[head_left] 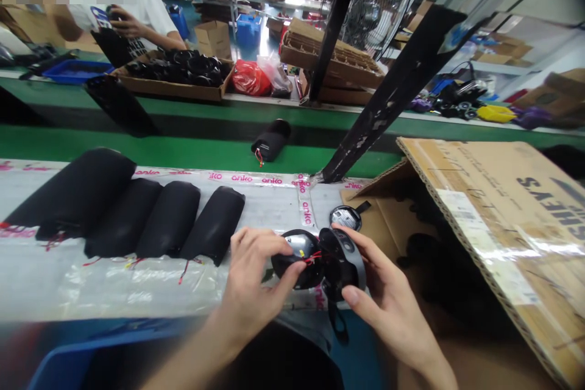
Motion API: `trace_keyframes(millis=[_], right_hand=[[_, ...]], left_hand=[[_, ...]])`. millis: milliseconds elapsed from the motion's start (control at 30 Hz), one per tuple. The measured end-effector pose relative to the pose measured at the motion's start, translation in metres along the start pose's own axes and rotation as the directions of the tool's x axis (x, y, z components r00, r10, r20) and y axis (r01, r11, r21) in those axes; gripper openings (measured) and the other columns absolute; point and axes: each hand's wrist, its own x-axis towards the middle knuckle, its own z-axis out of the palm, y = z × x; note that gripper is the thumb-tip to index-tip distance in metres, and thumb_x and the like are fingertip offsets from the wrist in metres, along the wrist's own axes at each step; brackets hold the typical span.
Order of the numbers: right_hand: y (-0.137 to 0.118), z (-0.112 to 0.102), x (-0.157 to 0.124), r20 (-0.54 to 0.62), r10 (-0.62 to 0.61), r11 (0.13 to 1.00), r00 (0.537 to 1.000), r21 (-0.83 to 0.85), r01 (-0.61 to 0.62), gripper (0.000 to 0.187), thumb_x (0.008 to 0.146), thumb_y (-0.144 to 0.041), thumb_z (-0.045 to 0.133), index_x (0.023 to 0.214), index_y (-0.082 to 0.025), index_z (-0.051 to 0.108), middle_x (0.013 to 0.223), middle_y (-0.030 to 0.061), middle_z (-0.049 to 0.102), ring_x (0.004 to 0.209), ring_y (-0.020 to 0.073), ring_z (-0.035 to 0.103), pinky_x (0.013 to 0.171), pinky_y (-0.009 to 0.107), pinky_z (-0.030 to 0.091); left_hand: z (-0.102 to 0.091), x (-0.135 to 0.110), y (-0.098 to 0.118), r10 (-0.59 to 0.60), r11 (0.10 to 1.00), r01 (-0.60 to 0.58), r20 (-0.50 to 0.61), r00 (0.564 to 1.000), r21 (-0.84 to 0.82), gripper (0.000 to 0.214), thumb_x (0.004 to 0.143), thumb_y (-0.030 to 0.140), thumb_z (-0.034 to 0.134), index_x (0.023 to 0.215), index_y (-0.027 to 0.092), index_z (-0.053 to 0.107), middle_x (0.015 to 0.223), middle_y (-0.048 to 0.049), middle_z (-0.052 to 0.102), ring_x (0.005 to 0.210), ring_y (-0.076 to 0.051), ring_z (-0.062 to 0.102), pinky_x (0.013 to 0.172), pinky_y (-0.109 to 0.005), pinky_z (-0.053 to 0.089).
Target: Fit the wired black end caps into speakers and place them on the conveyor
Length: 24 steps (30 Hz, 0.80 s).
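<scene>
My left hand (256, 271) pinches the end of a black speaker body (296, 277) whose silvery inside faces up, with thin red wires at its opening. Thumb and fingers of my right hand (384, 292) are wrapped round a round black end cap (342, 262) with a grey rim and a dangling strap. The red wires run between the two parts, which are held close together over the table's front edge. Just behind them lies another round cap (346, 217) with a pale inner face. Several black fabric-covered cylinders (169, 219) with red wires lie in a row to the left.
A large cardboard box (507, 207) with dark items inside stands open at the right. One more black cylinder (272, 141) lies on the green conveyor belt (192, 146). A slanted black post (388, 97) rises behind the table. Across the belt, a person (150, 12) handles a dark part.
</scene>
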Motion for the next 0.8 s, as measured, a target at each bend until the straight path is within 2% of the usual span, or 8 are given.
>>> trace_keyframes(millis=[167, 367, 500, 667, 733, 800], right_hand=[[0.001, 0.005, 0.001, -0.004, -0.002, 0.987, 1.0, 0.159, 0.002, 0.066, 0.094, -0.051, 0.084, 0.154, -0.038, 0.06, 0.145, 0.004, 0.077, 0.118, 0.0228, 0.081, 0.101, 0.027, 0.065], [0.006, 0.006, 0.001, -0.076, -0.034, 0.977, 0.997, 0.207, 0.049, 0.06, 0.094, -0.049, 0.084, 0.148, -0.031, 0.067, 0.145, 0.0076, 0.077, 0.12, 0.0256, 0.08, 0.103, 0.028, 0.064], [0.01, 0.005, 0.002, -0.099, -0.042, 0.976, 0.994, 0.211, 0.062, 0.052, 0.096, -0.047, 0.081, 0.145, -0.034, 0.069, 0.138, 0.0039, 0.08, 0.122, 0.0233, 0.079, 0.105, 0.026, 0.061], [0.007, -0.003, -0.001, -0.004, -0.056, 0.993, 0.998, 0.105, 0.057, 0.065, 0.095, -0.052, 0.081, 0.155, -0.038, 0.062, 0.153, 0.004, 0.07, 0.136, 0.0276, 0.07, 0.113, 0.031, 0.057], [0.004, -0.007, -0.001, 0.037, -0.044, 0.998, 0.998, 0.048, 0.042, 0.069, 0.092, -0.053, 0.083, 0.156, -0.036, 0.062, 0.141, 0.0059, 0.074, 0.136, 0.0303, 0.069, 0.108, 0.032, 0.059], [0.001, -0.008, -0.001, 0.041, -0.022, 0.999, 0.999, 0.046, 0.02, 0.071, 0.091, -0.054, 0.085, 0.155, -0.034, 0.062, 0.119, 0.0064, 0.078, 0.13, 0.0314, 0.071, 0.097, 0.031, 0.063]], left_hand=[[0.008, 0.01, 0.009, 0.042, 0.999, -0.04, 0.064, 0.997, -0.032, 0.02, 0.098, 0.008, 0.077, 0.104, 0.026, 0.07, 0.09, 0.0044, 0.083, 0.092, -0.021, 0.075, 0.102, -0.044, 0.039], [0.019, 0.015, 0.009, 0.104, 0.983, -0.091, 0.072, 0.992, -0.162, 0.018, 0.094, 0.008, 0.077, 0.103, 0.023, 0.073, 0.094, -0.001, 0.082, 0.094, -0.021, 0.076, 0.096, -0.041, 0.046], [0.021, 0.016, 0.008, 0.12, 0.978, -0.106, 0.073, 0.99, -0.179, 0.021, 0.091, 0.002, 0.073, 0.101, 0.021, 0.073, 0.092, -0.0017, 0.081, 0.092, -0.021, 0.076, 0.093, -0.04, 0.047], [0.024, 0.017, 0.008, 0.115, 0.981, -0.102, 0.073, 0.991, -0.168, 0.022, 0.091, 0.001, 0.071, 0.099, 0.021, 0.073, 0.092, -0.0019, 0.08, 0.093, -0.021, 0.075, 0.092, -0.041, 0.046], [0.025, 0.016, 0.007, 0.13, 0.979, -0.117, 0.073, 0.989, -0.165, 0.022, 0.093, 0.001, 0.072, 0.1, 0.022, 0.073, 0.096, -0.0025, 0.079, 0.094, -0.02, 0.074, 0.091, -0.039, 0.046], [0.022, 0.015, 0.006, 0.131, 0.979, -0.116, 0.084, 0.988, -0.166, 0.021, 0.095, 0.004, 0.075, 0.105, 0.022, 0.073, 0.1, -0.0034, 0.078, 0.095, -0.02, 0.074, 0.092, -0.039, 0.047]])
